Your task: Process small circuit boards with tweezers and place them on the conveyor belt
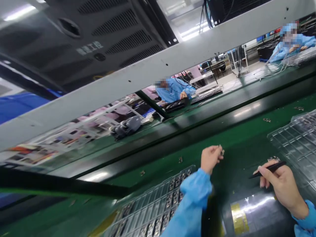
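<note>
My left hand (210, 158), in a blue sleeve, is raised over the green bench with its fingertips pinched on a small metallic part (222, 152). The part's exact kind is too small to make out. My right hand (281, 179) grips dark tweezers (273, 167) like a pen, their tip pointing left. Just behind its fingers shows another small dark-and-silver piece (273, 159); whether the hand touches it I cannot tell. Under my left sleeve lies a clear compartment tray (148, 200), partly filled with rows of small parts.
A second clear tray (298, 141) lies at the right edge. Small loose pieces (180, 160) are scattered along the green bench (237, 138). A grey beam (158, 65) crosses overhead, below a black monitor back (103, 36). Two people in blue (175, 89) work across the line.
</note>
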Action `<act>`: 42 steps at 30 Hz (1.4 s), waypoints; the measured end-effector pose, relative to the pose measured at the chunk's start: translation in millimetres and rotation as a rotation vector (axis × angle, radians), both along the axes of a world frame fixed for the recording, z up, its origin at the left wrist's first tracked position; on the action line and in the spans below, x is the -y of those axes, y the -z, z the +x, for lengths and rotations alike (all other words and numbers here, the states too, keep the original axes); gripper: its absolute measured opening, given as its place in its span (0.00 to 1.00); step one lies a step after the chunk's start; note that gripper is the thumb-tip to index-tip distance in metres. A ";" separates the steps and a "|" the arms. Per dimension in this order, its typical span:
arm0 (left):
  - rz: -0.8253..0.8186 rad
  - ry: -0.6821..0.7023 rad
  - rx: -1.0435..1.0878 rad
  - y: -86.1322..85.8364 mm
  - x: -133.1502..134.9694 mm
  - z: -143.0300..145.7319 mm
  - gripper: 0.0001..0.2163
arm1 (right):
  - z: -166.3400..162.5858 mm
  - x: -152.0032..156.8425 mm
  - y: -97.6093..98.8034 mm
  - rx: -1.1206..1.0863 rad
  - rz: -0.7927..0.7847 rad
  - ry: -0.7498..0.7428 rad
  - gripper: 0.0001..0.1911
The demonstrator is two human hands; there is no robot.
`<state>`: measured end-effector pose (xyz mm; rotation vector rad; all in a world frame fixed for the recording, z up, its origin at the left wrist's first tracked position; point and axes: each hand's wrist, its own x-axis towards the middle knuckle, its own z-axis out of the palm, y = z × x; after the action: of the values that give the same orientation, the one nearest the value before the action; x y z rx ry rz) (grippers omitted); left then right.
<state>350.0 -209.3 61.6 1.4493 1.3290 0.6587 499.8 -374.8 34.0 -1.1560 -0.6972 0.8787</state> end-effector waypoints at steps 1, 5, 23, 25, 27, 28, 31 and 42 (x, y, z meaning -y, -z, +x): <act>-0.024 0.033 0.004 2.8 12.3 -1.5 0.10 | -1.6 -1.5 2.7 -0.041 0.018 0.012 0.13; -0.213 0.066 0.203 21.7 74.4 -16.4 0.13 | -16.5 -6.6 9.0 -0.190 0.027 0.049 0.13; -0.423 -0.034 0.589 58.7 112.2 -17.3 0.16 | -58.6 -15.7 37.8 -0.151 -0.128 0.119 0.15; -0.421 -0.034 0.592 58.8 112.3 -17.2 0.16 | -59.3 -15.9 37.3 -0.147 -0.133 0.113 0.15; -0.421 -0.037 0.594 58.7 112.3 -17.2 0.16 | -59.3 -16.0 37.3 -0.146 -0.136 0.106 0.15; -0.421 -0.039 0.595 58.5 112.2 -17.2 0.16 | -59.1 -16.1 37.5 -0.144 -0.136 0.103 0.15; -0.425 -0.035 0.598 57.9 112.1 -17.2 0.16 | -58.8 -16.2 37.6 -0.134 -0.130 0.105 0.15; -0.438 -0.031 0.590 54.7 112.8 -17.4 0.17 | -58.9 -15.3 34.3 -0.087 -0.149 0.111 0.16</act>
<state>332.6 -322.1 6.8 0.7957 0.9495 0.6934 440.9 -359.6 -0.3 -1.2693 -0.4983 0.8926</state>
